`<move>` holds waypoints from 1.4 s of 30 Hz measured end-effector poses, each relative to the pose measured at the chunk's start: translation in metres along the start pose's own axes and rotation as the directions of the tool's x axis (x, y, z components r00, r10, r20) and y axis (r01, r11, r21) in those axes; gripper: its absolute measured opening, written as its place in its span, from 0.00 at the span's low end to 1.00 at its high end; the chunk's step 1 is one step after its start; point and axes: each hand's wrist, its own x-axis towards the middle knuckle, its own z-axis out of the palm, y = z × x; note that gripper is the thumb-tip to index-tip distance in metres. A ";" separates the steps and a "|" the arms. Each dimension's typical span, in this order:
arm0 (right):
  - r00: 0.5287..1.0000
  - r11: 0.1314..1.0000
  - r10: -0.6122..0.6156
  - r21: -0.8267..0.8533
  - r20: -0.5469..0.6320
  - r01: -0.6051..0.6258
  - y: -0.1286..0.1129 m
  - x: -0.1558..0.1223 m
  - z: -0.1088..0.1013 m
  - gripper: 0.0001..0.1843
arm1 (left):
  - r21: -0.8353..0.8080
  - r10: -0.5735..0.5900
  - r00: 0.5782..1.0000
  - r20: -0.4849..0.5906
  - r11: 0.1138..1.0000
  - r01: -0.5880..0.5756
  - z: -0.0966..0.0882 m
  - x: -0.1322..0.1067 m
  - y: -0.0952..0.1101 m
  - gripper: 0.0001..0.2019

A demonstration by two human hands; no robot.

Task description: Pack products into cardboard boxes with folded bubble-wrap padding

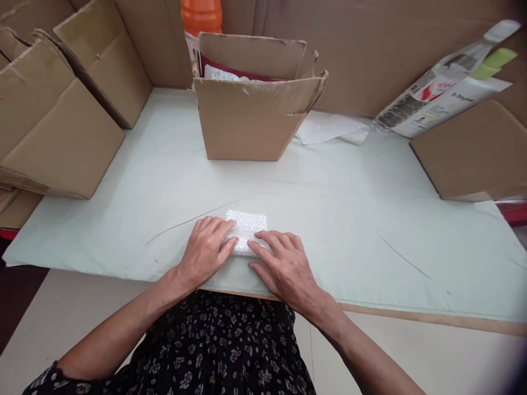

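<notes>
A small, rectangular piece of folded bubble wrap (pixel 246 222) lies flat on the cloth-covered table, close to its front edge. My left hand (pixel 208 244) grips its left side, with the fingertips on top and the thumb near the lower left part. On the opposite side, my right hand (pixel 284 263) holds the right edge under its fingers, its thumb lower down by the cloth. Whether anything is wrapped inside the bubble wrap, I cannot tell.
A cardboard box (pixel 247 120) with packets inside stands behind my hands, an orange-topped container (pixel 201 16) behind it. More boxes (pixel 61 131) stand left, another box (pixel 473 148) right. A plastic bottle (pixel 444 77) leans back right, near loose clear wrap (pixel 329 129).
</notes>
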 end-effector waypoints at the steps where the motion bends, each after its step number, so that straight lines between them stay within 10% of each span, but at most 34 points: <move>1: 1.000 1.000 -0.014 -0.003 0.022 0.014 0.002 0.004 0.003 0.10 | -0.043 -0.053 0.998 -0.016 0.998 0.053 0.000 0.001 -0.001 0.14; 6: 0.977 0.935 0.213 0.289 -0.002 -0.203 0.011 0.012 0.013 0.11 | -0.565 -0.458 0.886 0.075 0.713 0.416 -0.010 -0.014 0.008 0.31; 11: 0.970 0.834 0.240 0.502 0.046 -0.230 0.007 0.004 0.008 0.10 | -0.769 -0.443 0.845 0.300 0.411 0.489 -0.010 -0.021 0.022 0.38; 17: 0.956 0.728 0.213 0.619 0.203 -0.294 0.022 0.002 -0.003 0.14 | -0.650 -0.280 0.940 0.193 0.682 0.336 -0.005 -0.007 0.029 0.29; 21: 0.941 0.793 0.339 0.541 -0.012 -0.279 0.034 0.000 0.003 0.06 | -0.245 -0.004 0.993 -0.119 0.969 -0.026 -0.033 0.031 0.021 0.27; 26: 0.908 0.858 0.360 0.458 -0.213 -0.232 0.039 -0.005 0.015 0.05 | 0.348 0.307 0.882 -0.357 0.920 -0.179 -0.084 0.125 0.016 0.20; 32: 0.923 0.908 0.307 0.362 -0.234 -0.211 0.038 -0.003 0.012 0.07 | 0.409 0.310 0.906 -0.286 0.895 -0.177 -0.088 0.210 0.003 0.11; 37: 0.841 0.871 0.429 0.399 -0.330 -0.287 0.055 -0.018 -0.001 0.05 | 0.384 0.387 0.880 -0.276 0.884 -0.268 -0.089 0.179 0.005 0.07; 42: 0.543 0.586 0.784 0.651 -0.303 -0.483 0.079 -0.046 -0.029 0.15 | 0.377 0.427 0.886 -0.180 0.862 -0.339 -0.110 0.095 0.033 0.08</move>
